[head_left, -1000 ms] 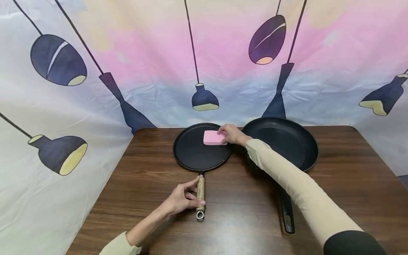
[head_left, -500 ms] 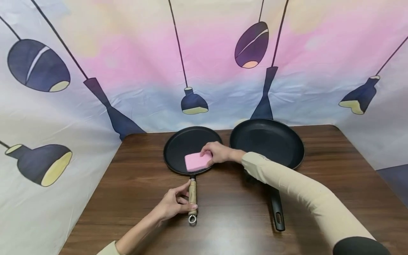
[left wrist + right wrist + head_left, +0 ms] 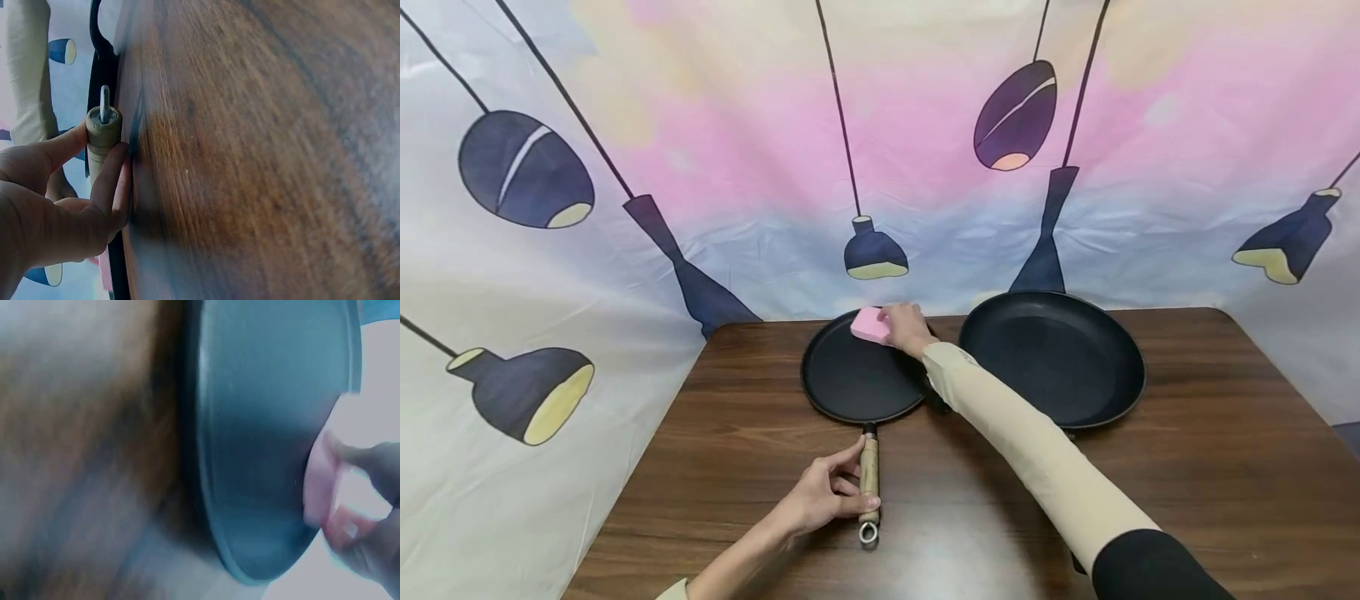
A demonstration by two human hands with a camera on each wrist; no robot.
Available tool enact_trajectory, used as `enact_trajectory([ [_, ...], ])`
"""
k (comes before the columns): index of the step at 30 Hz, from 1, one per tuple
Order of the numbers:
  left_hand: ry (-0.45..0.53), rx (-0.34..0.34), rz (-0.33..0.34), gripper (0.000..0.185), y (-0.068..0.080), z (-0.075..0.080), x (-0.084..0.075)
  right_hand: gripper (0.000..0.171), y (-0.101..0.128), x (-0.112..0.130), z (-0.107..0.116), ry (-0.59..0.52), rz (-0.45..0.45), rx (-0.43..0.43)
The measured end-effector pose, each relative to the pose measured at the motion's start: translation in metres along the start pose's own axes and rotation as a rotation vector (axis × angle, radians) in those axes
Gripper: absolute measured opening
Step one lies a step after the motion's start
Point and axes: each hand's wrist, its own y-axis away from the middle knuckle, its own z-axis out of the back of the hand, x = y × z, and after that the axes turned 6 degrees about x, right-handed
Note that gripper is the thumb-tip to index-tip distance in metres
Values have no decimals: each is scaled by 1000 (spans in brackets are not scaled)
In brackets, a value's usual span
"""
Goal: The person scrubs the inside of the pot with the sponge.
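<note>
A flat black griddle pan (image 3: 857, 383) lies toward the back of the table, its wooden handle (image 3: 869, 479) pointing to the front. My left hand (image 3: 823, 497) pinches that handle between thumb and fingers from the left side; in the left wrist view the handle (image 3: 104, 134) shows its metal hanging ring end-on. With my right hand (image 3: 906, 325) I grip a pink sponge (image 3: 869, 325) at the pan's far edge. In the right wrist view the blurred sponge (image 3: 322, 478) rests against the dark pan surface (image 3: 269, 419), fingers on its outer side.
A larger black frying pan (image 3: 1052, 358) sits to the right, its handle mostly hidden beneath my right sleeve (image 3: 1015, 433). The brown wooden table (image 3: 737, 400) ends at a cloth backdrop (image 3: 760, 167) printed with lamps.
My right hand has swept the sponge from the pan's far right side down to the near edge, then back up to the far edge. The left hand keeps its hold on the handle.
</note>
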Motion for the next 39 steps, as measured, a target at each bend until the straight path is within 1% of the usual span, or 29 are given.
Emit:
enact_trajectory([
  [3, 4, -1, -10, 93, 0, -2, 0, 42, -1, 8, -5, 49, -6, 12],
  [6, -15, -5, -10, 93, 0, -1, 0, 44, -1, 17, -11, 101, -19, 16],
  [8, -27, -8, -10, 92, -1, -1, -1, 44, 1, 25, -16, 133, -16, 10],
  [9, -31, -7, -11, 92, -2, -1, -1, 44, 1, 28, -19, 140, -12, 20],
  [11, -26, -5, -8, 92, -1, -2, 0, 45, 4, 37, -23, 165, 35, 41],
  [13, -21, -1, -7, 92, 0, -2, 0, 45, 9, 44, -27, 156, 93, 68],
  [16, -27, -10, -4, 92, 2, -1, 0, 46, 17, 48, -27, 118, 209, 127],
  [20, -36, -18, 7, 92, 1, 1, -1, 46, 33, 42, -19, 47, 359, 220],
  [23, -21, -22, 18, 91, -1, 1, 0, 45, 48, 31, -12, 16, 418, 275],
  [29, 4, -53, 24, 92, -2, -1, -2, 45, 72, 9, 6, -21, 403, 330],
  [31, 15, -61, 34, 92, -1, -2, -3, 45, 78, 3, 10, -22, 398, 336],
  [33, 15, -66, 45, 93, 1, -3, -5, 45, 84, -4, 15, -20, 399, 324],
  [34, 6, -68, 52, 93, 1, -4, -6, 44, 86, -7, 18, -19, 400, 314],
  [36, -74, -94, 47, 91, 0, -2, -8, 43, 91, -12, 25, -13, 407, 273],
  [39, -297, -167, -22, 76, -6, 4, -14, 42, 100, -28, 42, 11, 428, 154],
])
